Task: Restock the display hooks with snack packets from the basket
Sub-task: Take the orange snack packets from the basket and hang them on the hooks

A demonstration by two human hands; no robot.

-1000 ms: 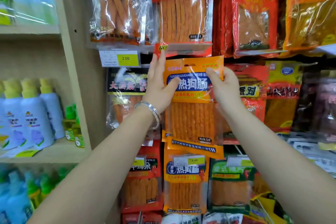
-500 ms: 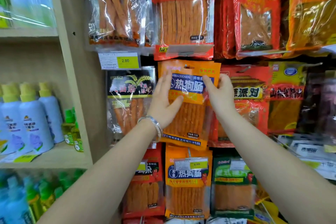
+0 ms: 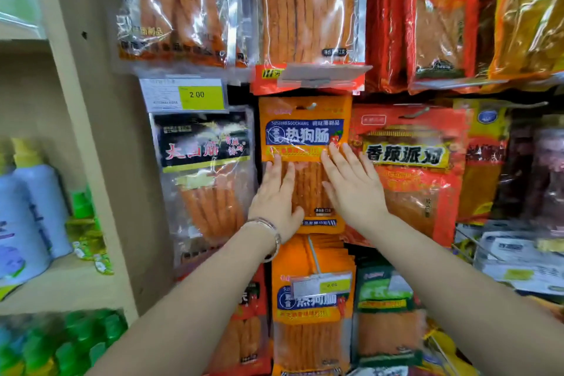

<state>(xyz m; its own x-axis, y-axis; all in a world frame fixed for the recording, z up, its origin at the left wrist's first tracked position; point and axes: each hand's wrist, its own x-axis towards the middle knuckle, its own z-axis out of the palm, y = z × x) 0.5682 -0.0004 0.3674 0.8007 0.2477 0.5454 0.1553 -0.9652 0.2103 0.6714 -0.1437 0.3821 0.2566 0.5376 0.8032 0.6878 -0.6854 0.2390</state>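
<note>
We had the orange snack packet [image 3: 305,137] hanging on its hook [image 3: 310,106] in the display's middle row, between a black packet [image 3: 201,143] and a red packet [image 3: 409,162]. Our left hand [image 3: 277,195] and right hand [image 3: 351,189] lay flat on it, fingers straight, gripping nothing. We judged it hung; next we needed another from the basket, out of view.

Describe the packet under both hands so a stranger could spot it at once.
From the wooden shelf upright, go right, under the yellow 2.00 price tag, past the black-labelled packet. Next hangs the orange packet, left hand and right hand flat on it. Unlike the red packet to its right, it carries a blue name band.
</note>
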